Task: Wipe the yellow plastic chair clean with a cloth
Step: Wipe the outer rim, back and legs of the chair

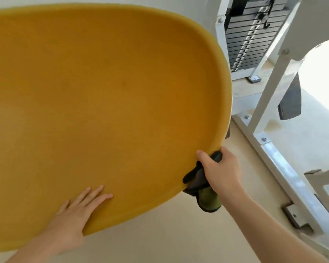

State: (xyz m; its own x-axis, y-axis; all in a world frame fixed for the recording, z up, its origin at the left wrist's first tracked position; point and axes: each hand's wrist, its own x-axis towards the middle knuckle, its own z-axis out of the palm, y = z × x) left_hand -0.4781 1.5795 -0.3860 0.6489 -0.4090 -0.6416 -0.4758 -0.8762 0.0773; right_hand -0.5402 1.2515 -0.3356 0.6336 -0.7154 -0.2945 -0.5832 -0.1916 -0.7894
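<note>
The yellow plastic chair seat (103, 101) fills most of the head view, seen from above. My right hand (219, 168) grips a dark cloth with a green patch (207, 198) wrapped over the seat's front right rim, thumb on top of the rim and fingers under it. The cloth hangs below the edge. My left hand (78, 211) lies flat on the seat near its front edge, fingers spread and pointing right, holding nothing.
A white weight machine frame (270, 88) with a black plate stack (249, 40) stands close to the right of the chair. Its base bar (285, 168) runs along the pale floor (169, 234). A dark pad (291, 99) hangs from the frame.
</note>
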